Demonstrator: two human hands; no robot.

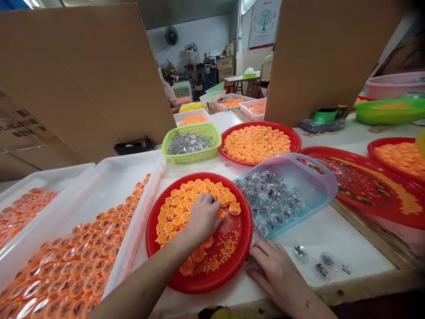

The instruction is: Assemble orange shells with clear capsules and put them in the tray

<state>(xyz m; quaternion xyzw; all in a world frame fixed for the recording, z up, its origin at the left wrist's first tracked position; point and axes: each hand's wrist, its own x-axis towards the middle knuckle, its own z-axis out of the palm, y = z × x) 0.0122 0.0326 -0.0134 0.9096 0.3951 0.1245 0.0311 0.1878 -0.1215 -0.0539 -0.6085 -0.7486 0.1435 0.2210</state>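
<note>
My left hand [203, 218] reaches over a round red tray [245, 241], fingers bent and closed around a small orange plastic piece [219, 213] that is partly hidden by them. Cup-shaped orange pieces [178, 210] with yellow-orange centres crowd the tray's far and left parts. Tiny orange beads [229, 246] lie loose in its near right part. My right hand [274, 268] rests on the table by the tray's right rim, its thumb and fingers slightly bent and apart, nothing visible between them. Beyond it, a translucent blue tray [310, 206] holds clear, dark-patterned pieces [270, 195].
White bins [109, 186] of orange pieces flank the left side. Behind stand a green basket [191, 155] of clear pieces and another red tray [295, 144]. Several clear pieces [327, 260] lie at right. Cardboard panels [76, 79] rise at the back; a person's arm [170, 95] shows beyond.
</note>
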